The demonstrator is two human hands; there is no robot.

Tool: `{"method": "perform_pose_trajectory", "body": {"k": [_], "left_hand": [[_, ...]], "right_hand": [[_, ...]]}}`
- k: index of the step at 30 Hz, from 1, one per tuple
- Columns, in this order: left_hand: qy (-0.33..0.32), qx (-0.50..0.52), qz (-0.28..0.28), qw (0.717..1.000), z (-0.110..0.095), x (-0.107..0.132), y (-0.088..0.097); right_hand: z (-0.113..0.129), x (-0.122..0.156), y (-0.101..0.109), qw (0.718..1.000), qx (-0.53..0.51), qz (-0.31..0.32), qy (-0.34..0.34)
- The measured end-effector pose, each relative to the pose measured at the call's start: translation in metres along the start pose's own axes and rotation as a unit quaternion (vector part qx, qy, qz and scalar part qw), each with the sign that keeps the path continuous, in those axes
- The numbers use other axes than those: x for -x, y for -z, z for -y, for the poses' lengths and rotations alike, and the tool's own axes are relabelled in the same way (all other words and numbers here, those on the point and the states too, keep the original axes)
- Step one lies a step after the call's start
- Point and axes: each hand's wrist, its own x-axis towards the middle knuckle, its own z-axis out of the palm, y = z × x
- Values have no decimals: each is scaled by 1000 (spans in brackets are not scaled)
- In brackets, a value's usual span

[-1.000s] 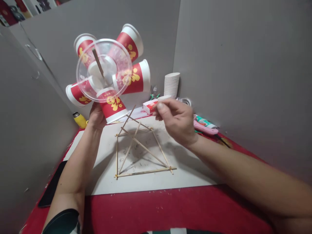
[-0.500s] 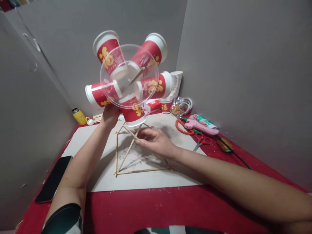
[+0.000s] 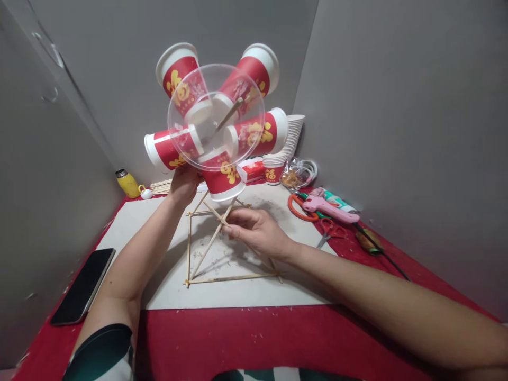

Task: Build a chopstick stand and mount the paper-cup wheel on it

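Observation:
My left hand (image 3: 183,185) is raised and closed on the back of a wheel of several red paper cups (image 3: 254,71) glued around a clear plastic lid (image 3: 190,106), with a wooden stick (image 3: 229,114) through its middle. Below it stands a frame of thin wooden sticks (image 3: 206,248) on a white board (image 3: 135,222). My right hand (image 3: 256,230) rests on this frame, fingers pinched round one of its slanted sticks near the top.
A black phone (image 3: 83,286) lies at the left on the red table. At the back stand a yellow bottle (image 3: 127,183), a stack of white cups (image 3: 293,135) and a small red cup (image 3: 273,172). A pink glue gun (image 3: 329,207) and scissors (image 3: 329,228) lie right.
My right hand has dropped from the air onto the stick frame and pinched a stick. The cup wheel has shifted right and turned a little in my left hand.

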Motion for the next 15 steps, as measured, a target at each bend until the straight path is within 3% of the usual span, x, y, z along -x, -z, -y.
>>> {"method": "perform_pose_trajectory", "body": {"k": [10,15], "left_hand": [[22,-2,-38,999,-4,1,2],[87,-17,-42,995,-1,10,16]], "right_hand": [[6,8,-1,1000,-2,6,6],[6,10,-3,1000,-11,8,20]]}}
